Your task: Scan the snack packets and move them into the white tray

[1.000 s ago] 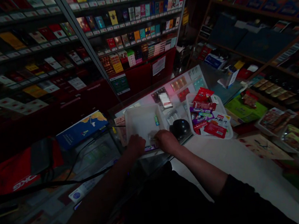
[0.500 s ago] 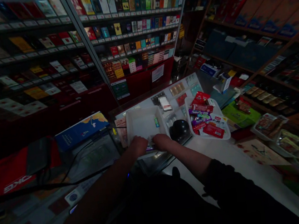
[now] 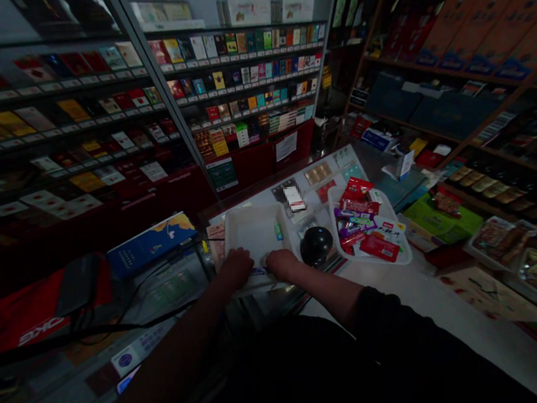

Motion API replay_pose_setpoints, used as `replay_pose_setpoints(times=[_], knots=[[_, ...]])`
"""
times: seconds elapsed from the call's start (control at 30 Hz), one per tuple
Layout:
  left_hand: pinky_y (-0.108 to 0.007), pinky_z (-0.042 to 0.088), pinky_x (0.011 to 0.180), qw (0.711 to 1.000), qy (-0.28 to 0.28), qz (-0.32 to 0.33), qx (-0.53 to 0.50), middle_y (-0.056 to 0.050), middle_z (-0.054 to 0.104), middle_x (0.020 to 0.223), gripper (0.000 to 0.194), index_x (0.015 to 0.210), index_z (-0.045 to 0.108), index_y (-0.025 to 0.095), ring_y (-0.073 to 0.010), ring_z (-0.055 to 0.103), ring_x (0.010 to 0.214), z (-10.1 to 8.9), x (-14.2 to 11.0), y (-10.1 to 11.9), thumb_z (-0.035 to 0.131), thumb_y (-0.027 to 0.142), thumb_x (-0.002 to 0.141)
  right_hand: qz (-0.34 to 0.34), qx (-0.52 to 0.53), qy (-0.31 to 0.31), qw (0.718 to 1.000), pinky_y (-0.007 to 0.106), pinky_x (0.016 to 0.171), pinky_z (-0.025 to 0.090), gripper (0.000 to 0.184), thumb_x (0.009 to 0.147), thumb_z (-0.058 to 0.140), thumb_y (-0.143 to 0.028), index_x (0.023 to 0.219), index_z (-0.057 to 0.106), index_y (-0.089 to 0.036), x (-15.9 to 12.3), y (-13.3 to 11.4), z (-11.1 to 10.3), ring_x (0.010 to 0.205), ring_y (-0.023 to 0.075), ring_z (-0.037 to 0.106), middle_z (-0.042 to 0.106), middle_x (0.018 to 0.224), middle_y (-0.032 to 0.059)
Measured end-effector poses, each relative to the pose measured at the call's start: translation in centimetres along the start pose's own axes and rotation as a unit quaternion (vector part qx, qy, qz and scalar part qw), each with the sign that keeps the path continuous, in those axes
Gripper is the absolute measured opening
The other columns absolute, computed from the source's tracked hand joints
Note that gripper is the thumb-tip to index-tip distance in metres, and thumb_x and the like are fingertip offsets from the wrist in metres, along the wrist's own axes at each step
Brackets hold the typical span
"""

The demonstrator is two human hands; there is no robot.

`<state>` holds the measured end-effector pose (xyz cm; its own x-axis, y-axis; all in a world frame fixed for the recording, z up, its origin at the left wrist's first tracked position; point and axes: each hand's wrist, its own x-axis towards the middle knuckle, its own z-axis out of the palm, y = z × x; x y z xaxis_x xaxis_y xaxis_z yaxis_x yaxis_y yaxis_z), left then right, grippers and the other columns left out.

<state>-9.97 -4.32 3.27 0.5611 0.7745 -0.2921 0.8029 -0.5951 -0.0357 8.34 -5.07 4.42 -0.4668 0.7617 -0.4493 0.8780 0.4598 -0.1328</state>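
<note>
Both my hands are over the near part of a white plastic bin point(image 3: 254, 219) on the glass counter. My left hand point(image 3: 238, 267) is closed at the bin's near left, its fingertips by a small purple pack point(image 3: 257, 270). Whether it grips that pack I cannot tell. Opposite it, my right hand point(image 3: 281, 265) is closed with fingers curled, at the near right of the bin; whatever it holds is hidden. A small green pack point(image 3: 278, 229) lies along the bin's right inner wall.
A black rounded device point(image 3: 317, 246) stands right of the bin. Beyond it is a white tub point(image 3: 403, 256) of red and purple snack packs. To the left lie a blue box point(image 3: 150, 244) and a black cable point(image 3: 132, 325). Shelves of small boxes point(image 3: 244, 75) line the back.
My hands have moved apart, left hand leftward, showing more of the purple pack between them. A small pale thing between them earlier is no longer visible. The view has tilted up.
</note>
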Motion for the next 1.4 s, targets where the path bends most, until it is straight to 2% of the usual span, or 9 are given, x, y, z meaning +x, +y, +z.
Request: replay_pose_setpoints(times=[0.1, 0.2, 0.33, 0.43, 0.63, 0.77, 0.87, 1.13, 1.4], knots=[[-0.050, 0.046, 0.098, 1.000, 0.023, -0.009, -0.001, -0.023, 0.070, 0.113, 0.030, 0.094, 0.079, 0.014, -0.0355, 0.061, 0.117, -0.7, -0.4, -1.2, 0.049, 0.013, 0.093, -0.006, -0.010, 0.038, 0.999, 0.038, 0.096, 0.055, 0.029, 0.099, 0.054, -0.015, 0.115, 0.078, -0.011, -0.7, 0.1, -0.9, 0.116, 0.0310, 0.072, 0.077, 0.120, 0.0202], [-0.052, 0.044, 0.105, 0.998, 0.060, -0.009, -0.032, -0.020, 0.067, 0.130, 0.025, 0.094, 0.079, 0.017, -0.0364, 0.055, 0.130, -1.6, -0.7, -2.5, 0.054, 0.016, 0.090, -0.004, -0.017, 0.080, 0.997, 0.042, 0.101, 0.050, 0.030, 0.100, 0.052, -0.015, 0.113, 0.078, -0.011, -1.6, 0.7, -2.1, 0.120, 0.0321, 0.069, 0.077, 0.118, 0.0206], [-0.054, 0.039, 0.117, 0.988, 0.099, -0.026, -0.114, -0.016, 0.062, 0.145, 0.022, 0.098, 0.077, 0.019, -0.0365, 0.047, 0.144, -3.2, -0.8, -4.1, 0.057, 0.022, 0.089, 0.030, -0.001, 0.138, 0.990, 0.040, 0.094, 0.052, 0.027, 0.099, 0.061, -0.031, 0.111, 0.078, -0.013, -3.0, 2.7, -3.7, 0.113, 0.0331, 0.070, 0.077, 0.114, 0.0198], [-0.050, 0.038, 0.121, 0.974, 0.129, -0.024, -0.185, -0.014, 0.065, 0.142, 0.023, 0.102, 0.074, 0.020, -0.0319, 0.053, 0.139, -4.6, -1.0, -4.6, 0.056, 0.029, 0.090, 0.056, 0.058, 0.157, 0.984, 0.035, 0.087, 0.052, 0.031, 0.097, 0.067, -0.042, 0.114, 0.078, -0.018, -3.9, 4.4, -4.7, 0.107, 0.0297, 0.072, 0.078, 0.114, 0.0155], [-0.045, 0.048, 0.113, 0.941, 0.158, -0.029, -0.298, -0.011, 0.075, 0.124, 0.032, 0.105, 0.073, 0.022, -0.0287, 0.067, 0.120, -7.1, -1.1, -4.7, 0.054, 0.043, 0.091, 0.042, 0.212, 0.184, 0.959, 0.025, 0.083, 0.049, 0.019, 0.091, 0.072, -0.023, 0.107, 0.082, -0.022, -5.2, 6.9, -5.9, 0.097, 0.0196, 0.074, 0.082, 0.101, 0.0045], [-0.042, 0.052, 0.107, 0.923, 0.147, -0.049, -0.353, -0.008, 0.079, 0.113, 0.035, 0.100, 0.077, 0.024, -0.0273, 0.071, 0.110, -8.1, -0.8, -4.6, 0.061, 0.052, 0.085, 0.082, 0.288, 0.215, 0.930, 0.023, 0.074, 0.047, 0.009, 0.088, 0.076, -0.024, 0.093, 0.082, -0.020, -6.1, 8.0, -5.9, 0.084, 0.0168, 0.072, 0.080, 0.086, 0.0023], [-0.041, 0.052, 0.108, 0.907, 0.155, -0.042, -0.389, -0.007, 0.079, 0.114, 0.035, 0.091, 0.077, 0.024, -0.0261, 0.071, 0.111, -8.8, -0.5, -4.7, 0.064, 0.055, 0.082, 0.077, 0.302, 0.238, 0.920, 0.023, 0.072, 0.046, 0.008, 0.088, 0.077, -0.025, 0.088, 0.082, -0.019, -6.4, 9.1, -6.0, 0.080, 0.0159, 0.070, 0.078, 0.081, 0.0018], [-0.045, 0.046, 0.116, 0.907, 0.204, 0.002, -0.370, -0.009, 0.072, 0.132, 0.029, 0.089, 0.077, 0.023, -0.0260, 0.066, 0.124, -10.4, 1.5, -4.5, 0.061, 0.047, 0.087, -0.029, 0.307, 0.294, 0.905, 0.029, 0.097, 0.049, 0.012, 0.089, 0.070, -0.016, 0.091, 0.082, -0.020, -7.2, 12.8, -7.3, 0.103, 0.0188, 0.072, 0.080, 0.106, 0.0047], [-0.046, 0.046, 0.119, 0.919, 0.252, 0.013, -0.301, -0.010, 0.067, 0.140, 0.024, 0.094, 0.076, 0.021, -0.0271, 0.064, 0.129, -11.0, 5.4, -2.3, 0.055, 0.033, 0.093, -0.023, 0.243, 0.342, 0.908, 0.038, 0.109, 0.048, 0.015, 0.090, 0.070, -0.011, 0.091, 0.081, -0.020, -7.7, 16.8, -7.6, 0.122, 0.0237, 0.068, 0.077, 0.124, 0.0089]])
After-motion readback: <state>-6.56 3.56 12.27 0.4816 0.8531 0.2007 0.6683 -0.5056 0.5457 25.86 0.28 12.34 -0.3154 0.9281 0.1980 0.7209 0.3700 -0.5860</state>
